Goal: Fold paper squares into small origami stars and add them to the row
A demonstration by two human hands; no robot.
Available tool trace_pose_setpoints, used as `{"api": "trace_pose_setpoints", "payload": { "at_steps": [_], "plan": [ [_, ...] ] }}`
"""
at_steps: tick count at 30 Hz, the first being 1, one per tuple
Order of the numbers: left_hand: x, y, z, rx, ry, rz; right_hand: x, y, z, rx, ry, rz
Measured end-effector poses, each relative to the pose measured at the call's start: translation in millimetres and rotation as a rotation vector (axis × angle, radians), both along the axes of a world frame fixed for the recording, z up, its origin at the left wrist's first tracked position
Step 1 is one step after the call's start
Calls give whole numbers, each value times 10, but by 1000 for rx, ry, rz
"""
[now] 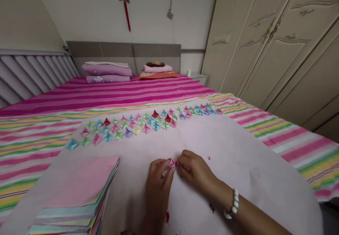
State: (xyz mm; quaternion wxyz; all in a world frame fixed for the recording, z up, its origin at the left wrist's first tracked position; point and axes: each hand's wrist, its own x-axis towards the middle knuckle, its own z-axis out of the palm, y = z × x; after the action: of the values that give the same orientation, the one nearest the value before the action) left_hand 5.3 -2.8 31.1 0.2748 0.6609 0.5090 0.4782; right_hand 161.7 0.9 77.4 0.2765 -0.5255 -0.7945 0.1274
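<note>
A small pink folded paper piece (172,164) is pinched between the thumb and fingers of my left hand (158,180). My right hand (194,169), with a bracelet of white beads (235,201) on its wrist, is closed at the right end of the same piece. Its fingertips meet a dark pink bit there, too small to make out. Beyond my hands, several folded paper shapes (128,133) in blue, green, pink, red, purple and yellow stand in slanting rows on a pale sheet (225,146).
A thick stack of coloured paper (84,182) lies to the left. Small red scraps (167,217) are scattered near my arms. The sheet rests on a striped bed cover (286,136). Folded bedding (108,73) is by the headboard, and a cream wardrobe (265,51) stands at right.
</note>
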Motion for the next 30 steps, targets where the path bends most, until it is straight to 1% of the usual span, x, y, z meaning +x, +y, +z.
{"api": "trace_pose_setpoints", "payload": {
  "at_steps": [3,6,11,13,15,16,18,22,23,27,30],
  "plan": [
    [-6,13,-19,-25,12,-3,-34,-39,-47,-31,-17,15],
    [-12,35,-51,-24,49,7,0,-23,-83,-65,7,56],
    [-9,45,-73,-8,83,21,71,55,-122,-79,43,173],
    [-4,42,-78,-13,73,35,81,80,-131,-83,36,217],
    [3,41,-83,-37,34,66,98,115,-125,-91,44,227],
    [8,42,-86,-52,7,88,115,144,-113,-95,55,209],
    [15,45,-91,-79,-45,124,177,244,-68,-97,79,124],
    [18,52,-103,-101,-86,135,381,615,64,-13,79,-185],
    [17,54,-108,-105,-84,135,434,728,92,-2,72,-227],
    [7,66,-133,-110,-48,141,568,1133,148,21,30,-337],
    [-5,74,-151,-101,-21,132,581,1330,127,16,-12,-388]
  ]
}}
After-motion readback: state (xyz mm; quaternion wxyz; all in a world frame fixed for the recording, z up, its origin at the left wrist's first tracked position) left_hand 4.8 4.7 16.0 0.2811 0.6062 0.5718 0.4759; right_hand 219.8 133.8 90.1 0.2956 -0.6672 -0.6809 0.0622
